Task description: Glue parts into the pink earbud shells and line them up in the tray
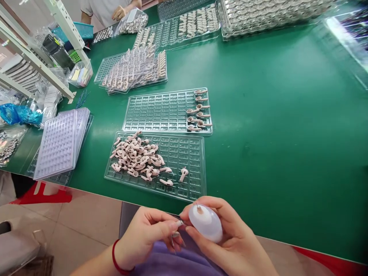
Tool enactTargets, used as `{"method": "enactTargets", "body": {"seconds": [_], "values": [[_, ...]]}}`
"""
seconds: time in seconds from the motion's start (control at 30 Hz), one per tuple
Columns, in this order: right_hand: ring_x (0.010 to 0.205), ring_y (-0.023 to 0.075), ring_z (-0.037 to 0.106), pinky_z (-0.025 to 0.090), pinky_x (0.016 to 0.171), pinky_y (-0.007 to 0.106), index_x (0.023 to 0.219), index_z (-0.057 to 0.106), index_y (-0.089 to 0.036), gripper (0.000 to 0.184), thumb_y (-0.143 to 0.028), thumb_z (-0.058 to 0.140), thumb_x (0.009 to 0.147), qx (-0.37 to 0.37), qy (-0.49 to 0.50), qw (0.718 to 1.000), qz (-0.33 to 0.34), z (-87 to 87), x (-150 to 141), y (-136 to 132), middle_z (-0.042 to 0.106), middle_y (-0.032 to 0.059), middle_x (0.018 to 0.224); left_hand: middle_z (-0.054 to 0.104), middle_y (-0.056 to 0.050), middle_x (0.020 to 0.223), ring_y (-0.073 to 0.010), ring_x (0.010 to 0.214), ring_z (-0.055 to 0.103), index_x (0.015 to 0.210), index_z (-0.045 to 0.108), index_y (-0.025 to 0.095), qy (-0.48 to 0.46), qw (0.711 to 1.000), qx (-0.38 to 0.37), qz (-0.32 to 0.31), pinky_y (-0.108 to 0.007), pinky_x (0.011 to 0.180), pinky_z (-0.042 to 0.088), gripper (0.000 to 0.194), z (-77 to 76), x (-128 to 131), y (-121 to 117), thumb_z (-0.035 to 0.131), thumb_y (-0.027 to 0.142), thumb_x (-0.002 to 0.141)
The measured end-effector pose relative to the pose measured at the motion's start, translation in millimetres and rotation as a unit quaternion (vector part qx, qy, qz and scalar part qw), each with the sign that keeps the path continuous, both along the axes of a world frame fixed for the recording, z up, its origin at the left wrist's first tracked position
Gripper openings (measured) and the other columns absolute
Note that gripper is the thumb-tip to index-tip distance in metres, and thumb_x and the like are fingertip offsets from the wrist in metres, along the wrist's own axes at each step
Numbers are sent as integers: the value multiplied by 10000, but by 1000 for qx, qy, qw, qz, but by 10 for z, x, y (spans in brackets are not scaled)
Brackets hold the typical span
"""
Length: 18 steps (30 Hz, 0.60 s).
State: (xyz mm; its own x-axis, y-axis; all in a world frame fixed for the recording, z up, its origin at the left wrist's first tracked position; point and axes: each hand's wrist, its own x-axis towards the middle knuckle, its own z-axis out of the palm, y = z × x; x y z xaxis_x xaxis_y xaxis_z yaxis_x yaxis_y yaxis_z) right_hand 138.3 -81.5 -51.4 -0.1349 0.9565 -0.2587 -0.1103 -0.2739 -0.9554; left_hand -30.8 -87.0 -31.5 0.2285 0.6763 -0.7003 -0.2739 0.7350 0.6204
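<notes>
the person's right hand (235,232) has its grip clamped on a smooth, white, bulb-like piece (208,226), held just past the near edge of the green tabletop (273,134), above the lap; a small brownish patch shows near the piece's upper end. the left hand (152,230), a red band (115,257) round its wrist, comes in close beside it, thumb and finger of that grip drawn together at the tips. a thin dark sliver (180,220) shows there, too small for me to name, and i can't tell whether it is pinched.

in front of the hands lies a clear tray (198,153) with a heap of pale, stemmed pieces (136,155) on its left half and two loose ones to the right of the heap. just beyond, a second tray (155,111) has similar pieces along its right end. empty-looking lilac trays (56,143) are stacked off to the left. across the tabletop, a co-worker's hand (118,13) rests near a plastic bag (133,22).
</notes>
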Motion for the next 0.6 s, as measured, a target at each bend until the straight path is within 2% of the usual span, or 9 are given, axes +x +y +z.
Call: {"method": "enactTargets", "body": {"seconds": [0.23, 0.47, 0.6], "values": [[618, 139, 634, 568, 566, 247, 981, 512, -284, 246, -386, 689, 844, -2, 69, 998, 10, 44, -12, -62, 628, -4, 786, 660, -33, 583, -96, 476, 555, 707, 754, 114, -13, 999, 5, -33, -222, 512, 466, 393, 27, 20, -32, 847, 489, 641], [630, 136, 631, 566, 575, 268, 992, 467, -276, 268, -374, 681, 862, -10, 122, 992, 29, 28, 7, -84, 619, -4, 793, 650, -28, 592, -87, 485, 562, 679, 730, 109, -31, 998, 15, -49, -205, 505, 453, 355, 59, 26, -16, 857, 439, 655], [633, 117, 606, 534, 577, 243, 985, 490, -282, 264, -354, 704, 848, -23, 156, 987, 23, 16, 23, -81, 613, -26, 777, 638, -25, 591, -86, 492, 562, 674, 730, 110, -25, 998, 25, -54, -205, 508, 451, 345, 64, 39, -28, 848, 434, 674]]}}
